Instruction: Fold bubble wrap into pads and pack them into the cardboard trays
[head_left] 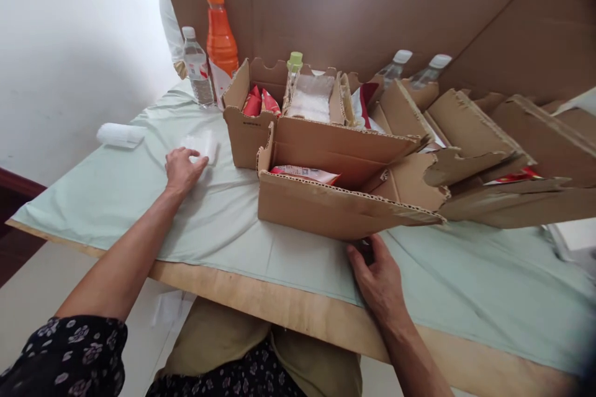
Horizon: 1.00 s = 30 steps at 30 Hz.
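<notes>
My left hand [183, 169] is over the cloth on the left, fingers curved, with a gap between thumb and forefinger. Just beyond its fingertips lies a translucent white plastic packet or roll [210, 144]; whether they touch it I cannot tell. My right hand [379, 279] rests at the table's front, thumb and forefinger apart. Its fingertips reach the lower front edge of an open cardboard box [326, 209], and some are hidden. Inside that box lies a red and white packet [305, 173].
Behind stand more cardboard boxes [251, 136] with red packets [261, 102] and white packs [310, 99]. A water bottle [198, 71] and an orange drink bottle [221, 37] stand at the back left. A white roll [120, 135] lies far left on the green cloth [112, 192].
</notes>
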Each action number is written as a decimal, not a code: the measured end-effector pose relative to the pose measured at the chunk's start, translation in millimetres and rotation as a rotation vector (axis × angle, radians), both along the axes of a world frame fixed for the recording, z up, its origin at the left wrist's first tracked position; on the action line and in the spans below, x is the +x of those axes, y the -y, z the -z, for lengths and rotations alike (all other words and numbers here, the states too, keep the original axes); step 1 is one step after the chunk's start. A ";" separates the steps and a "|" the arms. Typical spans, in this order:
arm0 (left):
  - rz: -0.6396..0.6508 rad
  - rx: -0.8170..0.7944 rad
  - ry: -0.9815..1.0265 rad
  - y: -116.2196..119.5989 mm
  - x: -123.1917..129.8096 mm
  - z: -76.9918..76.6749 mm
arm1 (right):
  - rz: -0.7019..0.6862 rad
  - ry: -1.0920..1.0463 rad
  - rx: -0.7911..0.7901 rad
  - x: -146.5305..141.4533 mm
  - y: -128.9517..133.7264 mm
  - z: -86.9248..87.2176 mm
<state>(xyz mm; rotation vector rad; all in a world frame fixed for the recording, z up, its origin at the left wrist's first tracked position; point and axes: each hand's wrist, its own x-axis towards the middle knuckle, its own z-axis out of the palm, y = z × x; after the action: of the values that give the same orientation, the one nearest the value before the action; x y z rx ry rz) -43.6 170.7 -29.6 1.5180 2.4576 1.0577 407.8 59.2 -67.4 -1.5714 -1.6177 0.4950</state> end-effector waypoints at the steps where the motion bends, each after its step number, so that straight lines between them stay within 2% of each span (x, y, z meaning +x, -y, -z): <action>1: 0.001 0.009 0.004 1.1 2.4 2.0 | 0.004 0.003 0.005 -0.5 0.7 -0.5; 6: -0.007 0.073 -0.010 35.5 13.8 3.2 | -0.007 0.009 -0.010 1.6 3.3 0.7; 8: -0.008 0.091 -0.019 40.5 17.4 0.3 | -0.012 0.013 -0.016 0.9 3.0 -0.3; 10: -0.017 0.072 -0.008 32.4 21.7 -3.7 | -0.019 0.007 -0.017 -1.4 2.3 -2.5; 14: -0.065 -0.025 0.070 -0.4 28.2 -17.0 | -0.030 -0.035 -0.003 -5.8 1.9 -6.1; 17: -0.071 -0.007 0.086 -0.8 28.3 -28.6 | -0.031 -0.075 0.033 -5.2 2.7 -4.3; 20: -0.059 0.065 0.049 39.5 31.7 -30.0 | -0.020 -0.100 0.045 -2.9 3.9 -0.8; 23: 0.009 0.126 -0.006 108.8 54.1 -15.9 | -0.004 -0.113 0.050 -3.0 5.1 -0.3; 25: 0.231 0.223 -0.093 156.5 84.3 -2.6 | 0.015 -0.122 0.080 -4.7 6.0 -2.6; 27: 0.432 0.217 -0.158 194.9 122.9 7.8 | 0.048 -0.132 0.139 -6.7 7.6 -6.4; 30: 0.690 0.117 -0.192 226.9 175.9 11.0 | 0.083 -0.146 0.252 -8.6 14.2 -12.9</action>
<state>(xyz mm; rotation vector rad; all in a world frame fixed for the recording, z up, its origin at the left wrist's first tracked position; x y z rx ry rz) 132.4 -56.2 -40.6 2.3384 1.7228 0.9472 399.2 45.0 -54.5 -1.3751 -1.4376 0.3382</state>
